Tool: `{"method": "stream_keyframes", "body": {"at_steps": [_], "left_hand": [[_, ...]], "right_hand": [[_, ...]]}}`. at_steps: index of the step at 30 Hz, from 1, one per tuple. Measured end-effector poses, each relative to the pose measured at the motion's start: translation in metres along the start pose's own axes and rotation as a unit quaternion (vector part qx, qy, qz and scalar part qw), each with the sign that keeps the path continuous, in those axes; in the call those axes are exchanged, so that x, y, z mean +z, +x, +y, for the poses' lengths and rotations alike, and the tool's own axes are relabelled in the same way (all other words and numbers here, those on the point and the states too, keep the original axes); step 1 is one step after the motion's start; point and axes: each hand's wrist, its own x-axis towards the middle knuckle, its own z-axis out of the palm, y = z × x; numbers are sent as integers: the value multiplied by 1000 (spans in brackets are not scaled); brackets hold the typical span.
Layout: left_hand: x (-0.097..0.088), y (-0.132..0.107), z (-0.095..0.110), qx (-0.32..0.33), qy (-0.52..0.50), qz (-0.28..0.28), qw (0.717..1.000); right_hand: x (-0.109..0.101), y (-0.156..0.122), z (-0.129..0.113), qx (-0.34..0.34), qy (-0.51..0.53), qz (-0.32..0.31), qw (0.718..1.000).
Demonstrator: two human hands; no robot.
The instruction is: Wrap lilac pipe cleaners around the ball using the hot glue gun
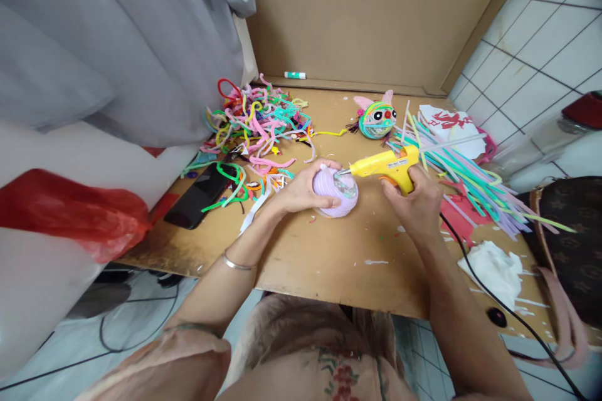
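My left hand (305, 188) is closed around a round ball wrapped in lilac pipe cleaner (345, 205), just above the tabletop. A clear, uncovered patch shows on the ball's upper side. In my right hand (416, 197) is a yellow hot glue gun (388, 166), gripped by its handle. Its metal nozzle points left and reaches the uncovered patch; whether it touches cannot be made out. A black cord (463, 250) runs from the gun's handle toward the lower right.
A tangle of pipe cleaners (263, 119) lies at the back left, beside a black phone (200, 197). Behind the gun sits a decorated ball with eyes and pink ears (377, 118). Straight pipe cleaners (465, 169), a crumpled white tissue (493, 269) and a brown bag (571, 238) occupy the right.
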Motion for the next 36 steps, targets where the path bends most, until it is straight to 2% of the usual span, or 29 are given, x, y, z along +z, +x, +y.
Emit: {"method": "stream_keyframes", "body": {"at_steps": [8, 33, 36], "left_hand": [[0, 1, 3, 0, 14, 0, 1000], [1, 0, -1, 4, 6, 1, 1000], [1, 1, 0, 4, 1, -1, 1000]], "right_hand": [[-1, 0, -2, -17, -2, -40, 999], [-5, 0, 0, -25, 2, -49, 998], [-2, 0, 0, -9, 10, -43, 999]]}}
